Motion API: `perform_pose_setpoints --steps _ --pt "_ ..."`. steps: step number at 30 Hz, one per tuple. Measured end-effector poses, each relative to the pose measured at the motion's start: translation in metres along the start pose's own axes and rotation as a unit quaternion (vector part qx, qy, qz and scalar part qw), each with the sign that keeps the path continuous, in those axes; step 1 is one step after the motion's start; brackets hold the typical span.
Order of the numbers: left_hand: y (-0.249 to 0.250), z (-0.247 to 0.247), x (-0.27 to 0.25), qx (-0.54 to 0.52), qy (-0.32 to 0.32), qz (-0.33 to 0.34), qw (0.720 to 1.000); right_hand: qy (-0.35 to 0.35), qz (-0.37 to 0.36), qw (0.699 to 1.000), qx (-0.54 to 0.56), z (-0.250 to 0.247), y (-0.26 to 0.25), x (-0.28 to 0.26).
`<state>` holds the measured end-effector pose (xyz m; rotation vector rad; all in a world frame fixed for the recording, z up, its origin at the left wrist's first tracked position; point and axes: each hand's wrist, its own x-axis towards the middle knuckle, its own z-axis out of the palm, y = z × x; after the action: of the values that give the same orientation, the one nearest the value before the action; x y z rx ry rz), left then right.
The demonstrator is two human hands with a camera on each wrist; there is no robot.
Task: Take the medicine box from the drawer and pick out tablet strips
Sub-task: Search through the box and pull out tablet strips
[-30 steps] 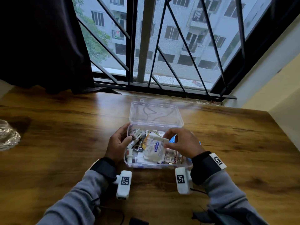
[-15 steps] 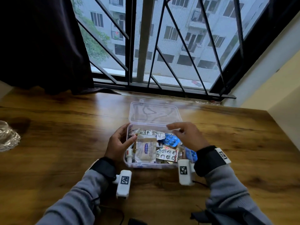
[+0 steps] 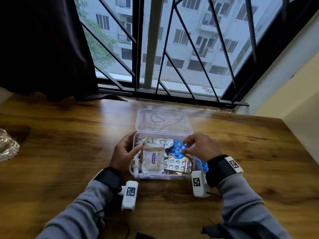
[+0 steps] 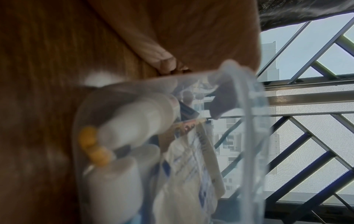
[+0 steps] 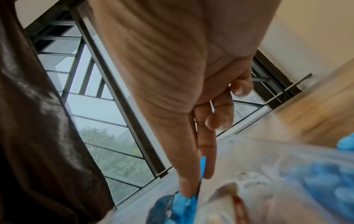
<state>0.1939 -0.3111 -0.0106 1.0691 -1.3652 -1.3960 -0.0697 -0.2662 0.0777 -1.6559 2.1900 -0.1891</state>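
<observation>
A clear plastic medicine box [image 3: 138, 175] sits open on the wooden table, its lid [image 3: 164, 121] laid back toward the window. Inside lie a white sachet [image 3: 153, 158], a silver tablet strip [image 3: 177, 165], small tubes and more foil strips. My right hand [image 3: 201, 147] pinches a blue tablet strip [image 3: 178, 150] between thumb and forefinger, tilted up above the other contents; the same blue tablet strip [image 5: 188, 201] shows in the right wrist view. My left hand [image 3: 126, 150] grips the box's left wall, thumb over the rim. Through the box wall [image 4: 254, 136] a white tube [image 4: 141, 115] is visible.
A crumpled clear plastic item [image 3: 7, 146] lies at the table's left edge. A barred window [image 3: 172, 49] and dark curtain [image 3: 43, 45] stand behind the table. A cream wall [image 3: 293, 94] bounds the right side. Another blue strip [image 3: 201, 164] lies at the box's right end.
My right hand left the sachet, moved to the box's right rear and took hold of the blue strip, lifting it. The left hand stayed on the box's left wall.
</observation>
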Motion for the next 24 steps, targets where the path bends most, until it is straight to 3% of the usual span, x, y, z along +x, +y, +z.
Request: perform_pose_setpoints --steps 4,9,14,17,20,22,24 --pt "0.0 -0.001 0.0 -0.007 -0.003 -0.006 1.0 -0.001 0.003 0.982 0.189 -0.011 0.012 -0.006" --pt "-0.001 -0.002 0.001 -0.011 0.0 0.003 1.0 0.084 0.01 0.947 0.309 -0.026 0.026 -0.028" --pt "-0.003 -0.001 0.002 -0.003 -0.002 0.006 1.0 0.106 -0.051 0.961 0.252 -0.021 0.002 -0.05" --pt "-0.003 -0.001 0.002 -0.011 -0.003 0.004 1.0 0.143 -0.134 0.975 0.109 -0.006 -0.023 -0.054" --pt "-0.003 -0.001 0.002 -0.011 -0.005 0.001 1.0 0.167 -0.194 0.966 0.026 0.011 -0.044 -0.054" --pt "-0.003 -0.001 0.002 -0.013 -0.005 -0.001 1.0 0.16 -0.203 0.966 -0.002 0.025 -0.052 -0.054" --pt "-0.003 -0.002 0.002 -0.019 -0.006 0.0 1.0 0.11 -0.212 0.971 -0.032 0.036 -0.055 -0.055"
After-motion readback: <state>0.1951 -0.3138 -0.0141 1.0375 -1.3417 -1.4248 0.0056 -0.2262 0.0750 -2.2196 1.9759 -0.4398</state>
